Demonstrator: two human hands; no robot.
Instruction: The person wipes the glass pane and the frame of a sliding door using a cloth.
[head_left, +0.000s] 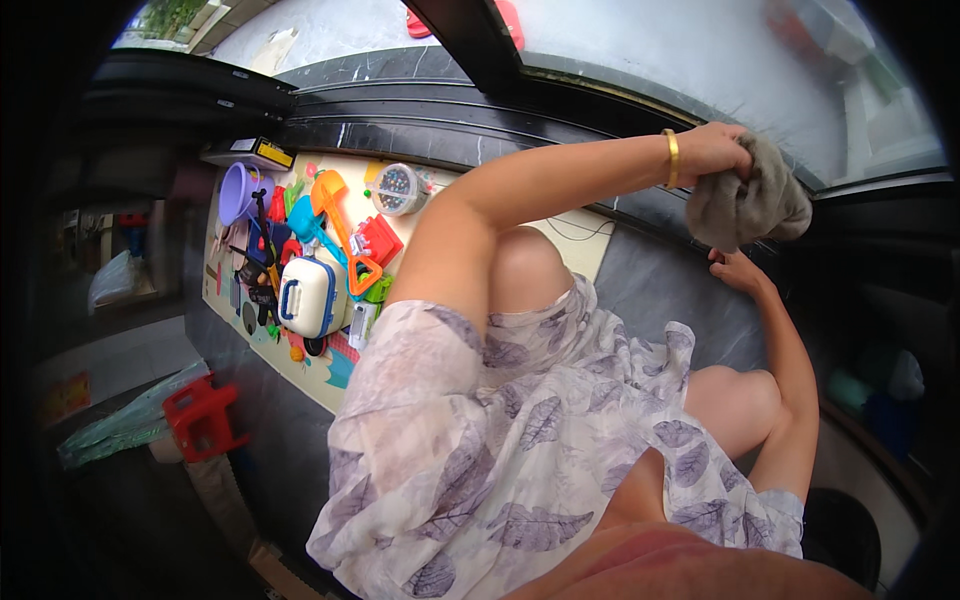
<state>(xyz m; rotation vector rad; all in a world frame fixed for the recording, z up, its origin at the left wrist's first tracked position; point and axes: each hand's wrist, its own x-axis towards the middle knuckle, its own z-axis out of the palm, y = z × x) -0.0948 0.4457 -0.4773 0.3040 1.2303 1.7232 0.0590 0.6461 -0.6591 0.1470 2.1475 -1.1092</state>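
My left hand (724, 154), with a gold bangle at its wrist, grips a bunched grey-brown cloth (765, 195) at the lower right of the glass door (660, 60). The cloth hangs below the fingers beside the door's dark frame. Just under it is my right hand (735, 271), its fingers partly curled near the frame; whether they touch or hold anything is not clear. My left arm reaches across above my bent knees, and the patterned dress (540, 450) covers my lap.
On my left, a play mat (300, 371) bears a purple bucket (241, 193), toy shovels (328, 193), a white toy case (309, 296) and a tub of beads (397, 189). A red plastic stool (202, 416) is at lower left. Black door tracks (390, 112) run ahead.
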